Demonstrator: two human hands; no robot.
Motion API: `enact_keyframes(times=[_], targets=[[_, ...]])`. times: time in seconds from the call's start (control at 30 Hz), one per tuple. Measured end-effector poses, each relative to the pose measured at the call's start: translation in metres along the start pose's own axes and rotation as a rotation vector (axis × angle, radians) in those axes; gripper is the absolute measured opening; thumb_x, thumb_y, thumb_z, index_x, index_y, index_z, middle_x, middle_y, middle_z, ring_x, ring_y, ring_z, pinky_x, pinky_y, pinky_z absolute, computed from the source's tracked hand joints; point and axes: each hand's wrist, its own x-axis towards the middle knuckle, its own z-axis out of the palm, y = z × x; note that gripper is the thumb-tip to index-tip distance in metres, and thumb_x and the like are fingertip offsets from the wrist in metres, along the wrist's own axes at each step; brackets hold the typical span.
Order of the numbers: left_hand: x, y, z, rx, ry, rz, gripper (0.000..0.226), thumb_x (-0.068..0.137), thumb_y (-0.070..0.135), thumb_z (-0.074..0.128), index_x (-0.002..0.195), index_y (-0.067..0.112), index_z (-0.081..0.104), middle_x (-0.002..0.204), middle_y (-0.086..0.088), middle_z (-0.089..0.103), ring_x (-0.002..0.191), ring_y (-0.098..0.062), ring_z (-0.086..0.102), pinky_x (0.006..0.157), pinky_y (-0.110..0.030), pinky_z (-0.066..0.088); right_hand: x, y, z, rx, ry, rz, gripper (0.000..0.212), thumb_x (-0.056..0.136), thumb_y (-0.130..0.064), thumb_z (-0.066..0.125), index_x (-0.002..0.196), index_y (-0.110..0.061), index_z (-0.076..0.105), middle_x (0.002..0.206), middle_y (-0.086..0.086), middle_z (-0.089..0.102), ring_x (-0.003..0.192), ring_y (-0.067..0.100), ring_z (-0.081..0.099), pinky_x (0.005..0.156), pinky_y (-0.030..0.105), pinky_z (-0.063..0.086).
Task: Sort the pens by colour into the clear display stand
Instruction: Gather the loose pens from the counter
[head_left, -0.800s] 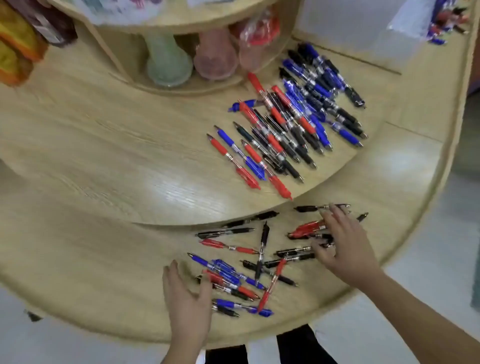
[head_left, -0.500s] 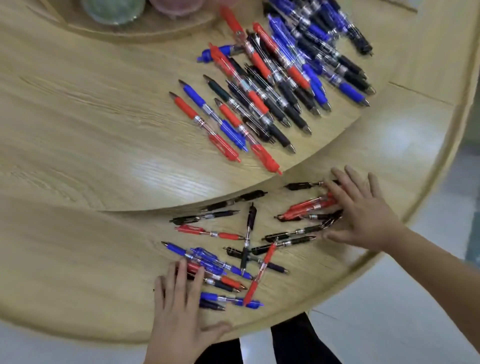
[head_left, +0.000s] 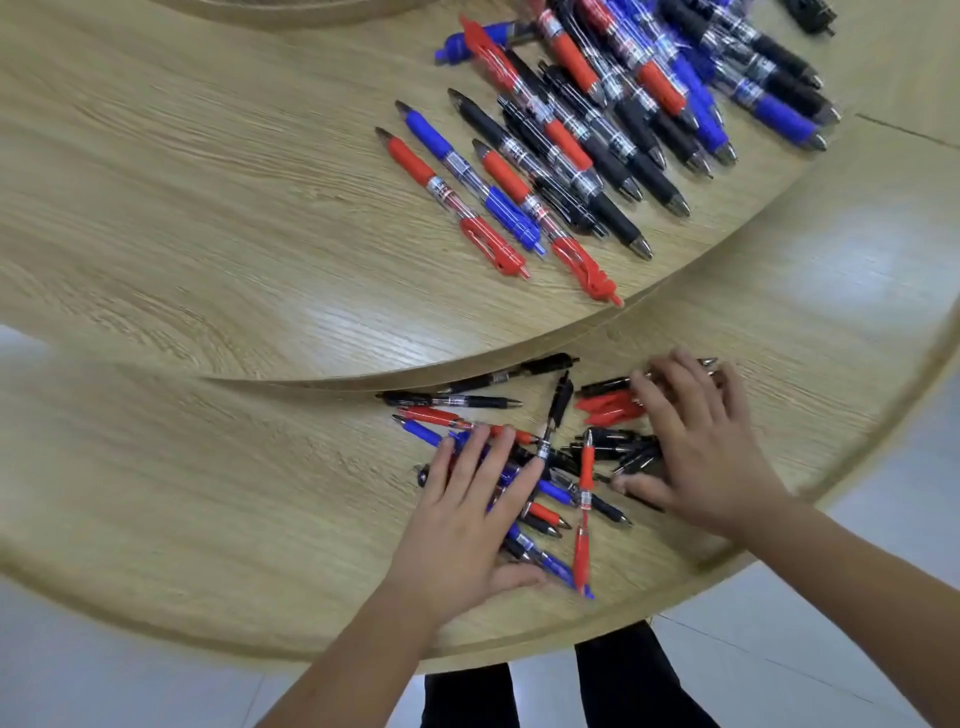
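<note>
Left hand and right hand, fingers spread flat, press scattered pens

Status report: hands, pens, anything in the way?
Left hand, right hand flat on lower-tier pens, gripping none. Colours mixed; upper-tier pens untouched. Display stand not in view.

Bench was light wood-grain, smooth, semi-glossy w/ glare toward 3 o'clock. Pens had clear glossy plastic barrels, matt rubbery-looking grips, metal tips.

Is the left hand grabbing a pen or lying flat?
Flat: the left hand rests with straight, spread fingers on the lower pens.
</note>
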Motion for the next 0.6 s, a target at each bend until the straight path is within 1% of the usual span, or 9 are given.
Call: enact_keyframes(times=[0.1,0.2,0.27,0.4,0.47,0.53,0.6], targets=[[0.014,0.008,-0.008,0.015,-0.003,-0.025,0.105,0.074,0.087,0.043,0.154,0.021,0.025,0.162,-0.015,0.017,0.149,-0.038,0.012,0.115,-0.063,0.018,0.001,-0.027,0.002,-0.002,-0.028,-0.011,0.1,0.08,-0.084,0.033,0.149,-0.012,0.037,0.144,0.023,0.041,0.144,0.04,0.026,0.112,0.069,0.011],[0.028,0.01,-0.018,0.06,-0.002,-0.041,0.107,0.073,0.088,0.041,0.154,0.02,0.025,0.161,-0.015,0.02,0.149,-0.038,0.014,0.115,-0.065,0.015,0.005,-0.037,0.0,-0.008,-0.032,-0.089,0.101,0.079,-0.084,0.032,0.15,-0.012,0.036,0.144,0.019,0.044,0.143,0.037,0.029,0.112,0.068,0.013],[0.035,0.002,-0.022,0.082,-0.014,-0.008,0.11,0.071,0.09,0.039,0.154,0.021,0.023,0.161,-0.017,0.017,0.149,-0.04,0.01,0.114,-0.066,0.014,0.005,-0.031,-0.005,-0.031,-0.047,-0.128,0.109,0.075,-0.089,0.033,0.152,-0.012,0.03,0.151,0.019,0.037,0.146,0.036,0.023,0.113,0.067,0.014],[0.045,-0.024,-0.03,0.138,-0.062,0.116,0.118,0.064,0.095,0.037,0.156,0.025,0.014,0.164,-0.015,0.005,0.15,-0.039,0.002,0.116,-0.064,0.011,-0.005,-0.025,-0.016,-0.044,-0.094,-0.086,0.124,0.066,-0.097,0.032,0.154,-0.01,0.022,0.158,0.021,0.022,0.149,0.037,0.01,0.116,0.063,0.012],[0.046,-0.03,-0.034,0.167,-0.09,0.101,0.124,0.058,0.095,0.043,0.156,0.024,0.014,0.164,-0.015,0.005,0.15,-0.039,0.004,0.115,-0.066,0.01,-0.011,-0.039,-0.012,0.001,-0.109,-0.066,0.128,0.063,-0.099,0.032,0.155,-0.011,0.017,0.161,0.021,0.011,0.149,0.038,0.002,0.116,0.063,0.011],[0.046,-0.029,-0.038,0.165,-0.099,0.048,0.126,0.056,0.094,0.049,0.155,0.022,0.02,0.163,-0.016,0.011,0.149,-0.04,0.008,0.113,-0.067,0.012,-0.013,-0.054,-0.006,0.032,-0.121,-0.054,0.129,0.061,-0.098,0.034,0.156,-0.014,0.013,0.162,0.02,0.003,0.149,0.039,-0.004,0.117,0.063,0.009],[0.045,-0.026,-0.039,0.139,-0.098,0.0,0.123,0.057,0.091,0.05,0.153,0.019,0.025,0.162,-0.015,0.016,0.15,-0.037,0.009,0.114,-0.065,0.014,-0.012,-0.063,0.001,0.019,-0.123,-0.061,0.127,0.06,-0.095,0.041,0.156,-0.016,0.014,0.162,0.021,0.002,0.149,0.041,-0.004,0.116,0.064,0.009]])
